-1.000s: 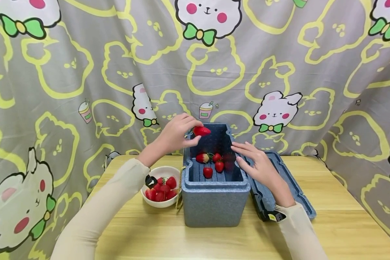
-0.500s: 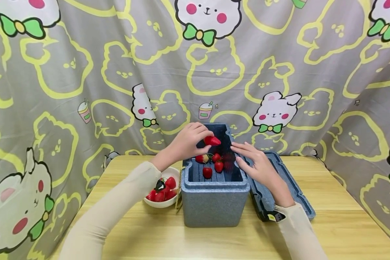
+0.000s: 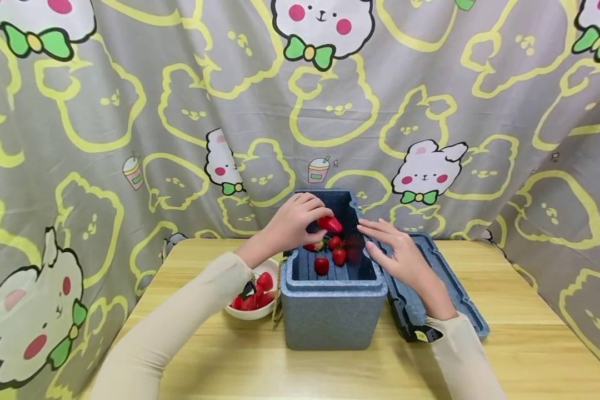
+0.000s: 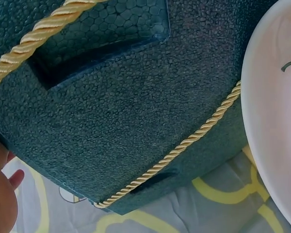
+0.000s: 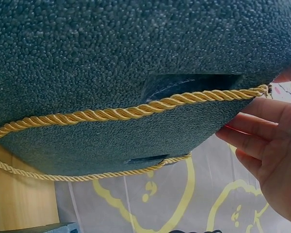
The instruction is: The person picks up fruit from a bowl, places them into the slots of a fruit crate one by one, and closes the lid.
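My left hand (image 3: 296, 222) pinches a red strawberry (image 3: 330, 224) between thumb and fingers, over the open top of a blue-grey foam box (image 3: 334, 319). Inside the box, on its ridged floor, lie several strawberries (image 3: 321, 266). With its fingers straight, my right hand (image 3: 397, 253) rests against the box's right rim; the right wrist view shows those fingers (image 5: 252, 128) at the box edge. Left of the box stands a white bowl (image 3: 250, 315) with several more strawberries (image 3: 264, 281), partly hidden by the left wrist.
The box lid (image 3: 450, 283) lies on the wooden table (image 3: 220, 361) to the right, partly under my right forearm. A gold twisted rope (image 5: 121, 113) hangs along the box's side. A patterned curtain (image 3: 260, 111) closes in the back and sides.
My left hand has carried the strawberry right and downward, from the box's back left edge to over its interior. My right hand has stayed at the rim.
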Available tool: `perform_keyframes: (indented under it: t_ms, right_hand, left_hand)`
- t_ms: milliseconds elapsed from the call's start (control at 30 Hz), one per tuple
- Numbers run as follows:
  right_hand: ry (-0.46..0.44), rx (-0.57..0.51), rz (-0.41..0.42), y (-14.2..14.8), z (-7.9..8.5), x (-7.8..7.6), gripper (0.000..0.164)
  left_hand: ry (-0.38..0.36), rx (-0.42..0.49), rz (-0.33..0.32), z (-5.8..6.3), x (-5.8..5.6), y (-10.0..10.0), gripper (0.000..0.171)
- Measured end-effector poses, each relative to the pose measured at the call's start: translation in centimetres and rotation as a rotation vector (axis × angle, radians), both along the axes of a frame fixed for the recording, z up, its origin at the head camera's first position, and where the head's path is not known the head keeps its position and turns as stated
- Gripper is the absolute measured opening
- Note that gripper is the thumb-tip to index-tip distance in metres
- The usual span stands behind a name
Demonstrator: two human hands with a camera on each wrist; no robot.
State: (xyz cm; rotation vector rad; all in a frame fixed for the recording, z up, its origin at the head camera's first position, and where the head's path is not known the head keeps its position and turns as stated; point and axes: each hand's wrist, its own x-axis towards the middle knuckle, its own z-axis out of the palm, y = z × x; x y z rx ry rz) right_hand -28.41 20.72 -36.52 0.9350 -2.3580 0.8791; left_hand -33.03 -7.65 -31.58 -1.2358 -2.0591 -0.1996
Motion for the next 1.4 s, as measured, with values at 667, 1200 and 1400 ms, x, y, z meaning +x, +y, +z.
perform_keyframes:
  t_ms: [667, 1200, 1400]
  right_hand:
    - [0.003, -0.002, -0.006, 0.11, -0.25, 0.04, 0.038]
    - [0.027, -0.004, -0.005, -0.06, -0.31, -0.14, 0.038]
    - [0.027, -0.005, -0.002, -0.14, -0.18, -0.05, 0.038]
  left_hand:
    - [-0.065, 0.028, 0.050, -0.62, 0.05, 0.29, 0.032]
    - [-0.083, 0.038, 0.061, -0.68, -0.09, 0.08, 0.033]
    - [-0.084, 0.056, 0.063, -0.58, -0.10, -0.25, 0.031]
